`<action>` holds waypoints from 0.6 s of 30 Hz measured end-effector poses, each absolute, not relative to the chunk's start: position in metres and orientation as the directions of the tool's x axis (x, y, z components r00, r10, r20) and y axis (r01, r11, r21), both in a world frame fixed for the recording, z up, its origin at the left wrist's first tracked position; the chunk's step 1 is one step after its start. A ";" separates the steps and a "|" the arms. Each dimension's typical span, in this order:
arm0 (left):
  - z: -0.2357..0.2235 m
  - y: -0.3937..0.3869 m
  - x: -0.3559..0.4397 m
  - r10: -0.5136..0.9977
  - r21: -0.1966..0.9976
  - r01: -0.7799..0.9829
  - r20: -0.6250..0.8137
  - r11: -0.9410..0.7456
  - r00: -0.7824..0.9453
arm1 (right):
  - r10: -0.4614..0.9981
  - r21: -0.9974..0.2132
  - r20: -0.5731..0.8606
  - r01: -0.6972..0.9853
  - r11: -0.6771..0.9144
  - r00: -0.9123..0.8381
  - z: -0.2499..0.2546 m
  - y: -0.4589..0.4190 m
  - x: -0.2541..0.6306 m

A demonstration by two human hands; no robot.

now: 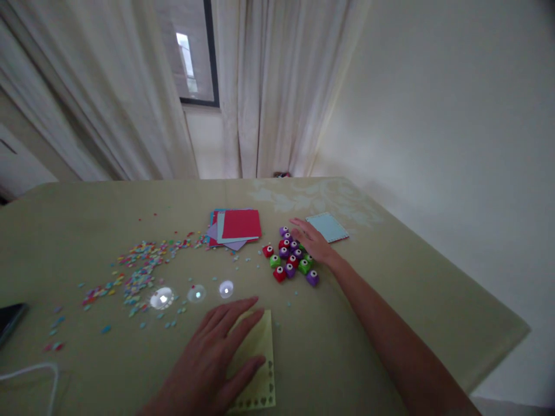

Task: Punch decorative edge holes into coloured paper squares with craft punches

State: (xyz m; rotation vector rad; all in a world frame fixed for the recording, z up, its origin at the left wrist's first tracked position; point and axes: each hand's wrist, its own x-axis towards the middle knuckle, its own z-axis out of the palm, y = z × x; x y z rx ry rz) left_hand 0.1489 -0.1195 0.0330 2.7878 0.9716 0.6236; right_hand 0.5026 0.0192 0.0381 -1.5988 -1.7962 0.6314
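My left hand (223,349) lies with its fingers spread over a yellow paper card (255,381) at the table's near edge. Small cut-out shapes, some like hearts, run along that card's right and bottom edges. Further off, my right hand (315,244) reaches with fingers stretched out over the far right of a cluster of small craft punches (292,261). They are red, green and purple, each with a white round top and a dark centre. Whether the fingertips touch a punch cannot be told. Just beyond that hand lies a light blue card (328,226) with a punched border.
A stack of coloured cards (241,224), red on top, lies mid-table. Colourful paper confetti (143,266) is scattered across the left. Three shiny, clear round pieces (197,293) sit before it. A dark phone-like device (11,320) and a white cable (39,367) are at the left edge.
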 end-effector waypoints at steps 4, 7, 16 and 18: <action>0.050 -0.095 0.195 0.669 0.287 0.604 0.319 -0.744 0.672 | 0.984 -0.780 0.131 0.601 0.177 -0.120 0.038 0.039 0.494; 0.052 -0.069 0.243 0.696 0.266 0.643 0.295 -0.718 0.655 | 0.979 -0.811 0.130 0.551 0.197 -0.159 0.037 0.043 0.488; 0.021 -0.035 0.309 0.740 0.242 0.703 0.298 -0.669 0.603 | 0.986 -0.876 0.148 0.452 0.167 -0.078 0.027 0.016 0.493; 0.018 -0.034 0.306 0.738 0.240 0.702 0.310 -0.671 0.599 | 0.987 -0.887 0.158 0.434 0.158 -0.036 0.021 0.010 0.489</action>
